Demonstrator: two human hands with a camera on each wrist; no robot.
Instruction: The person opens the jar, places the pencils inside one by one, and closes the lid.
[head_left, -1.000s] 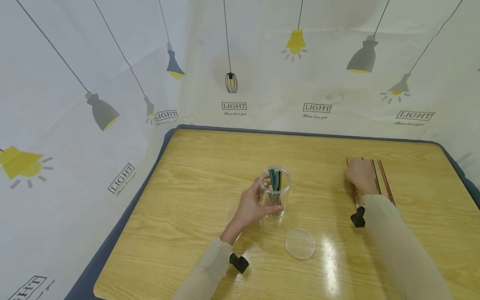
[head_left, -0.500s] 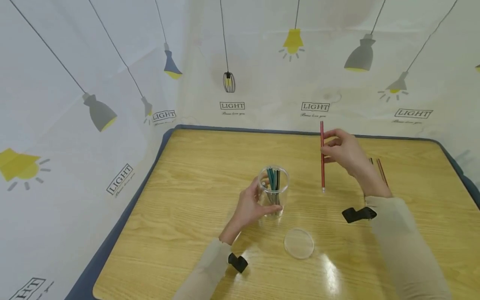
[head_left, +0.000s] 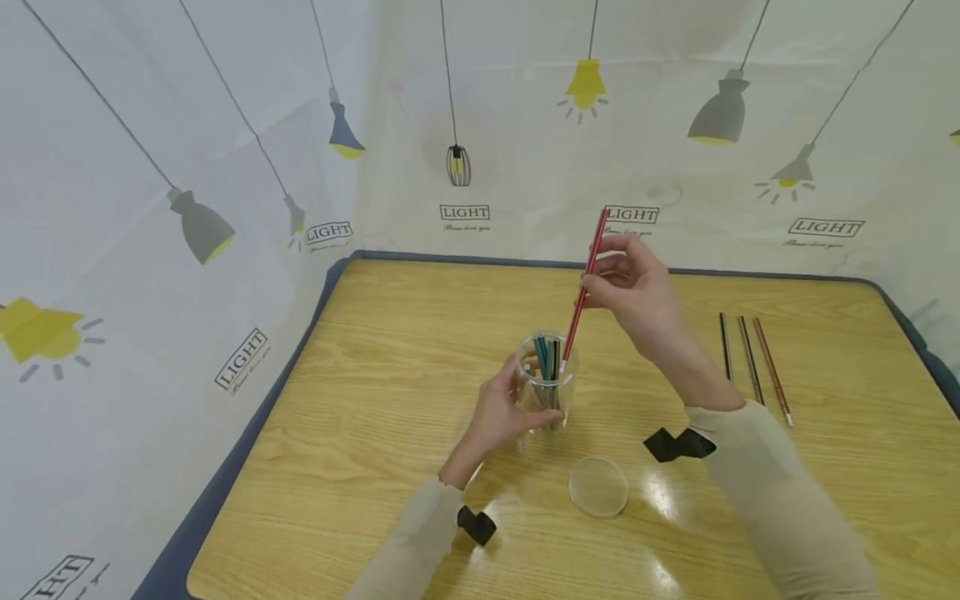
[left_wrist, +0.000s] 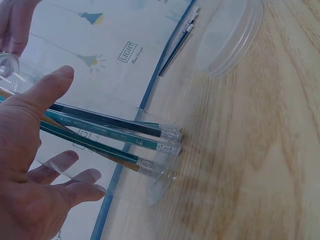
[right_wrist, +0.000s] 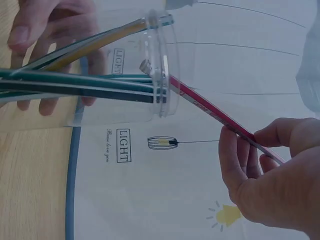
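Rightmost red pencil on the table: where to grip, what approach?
Rightmost red pencil: I'd pinch it across its width from above, just past mid-shaft toward the pale-tipped end. It lies flat, long and thin, and its gap to the neighbouring dark pencil widens that way, so there's likely more room.

The left hand (head_left: 501, 410) has its fingers round a clear jar (head_left: 548, 384), with green and black pencils (head_left: 543, 353) inside, beside those fingers. The right hand (head_left: 637, 293) pinches a tilted red pencil (head_left: 577, 312), its lower end below the fingertips at the jar's mouth. Right of these fingers, three loose pencils (head_left: 751, 360) lie on the table (head_left: 375, 375).
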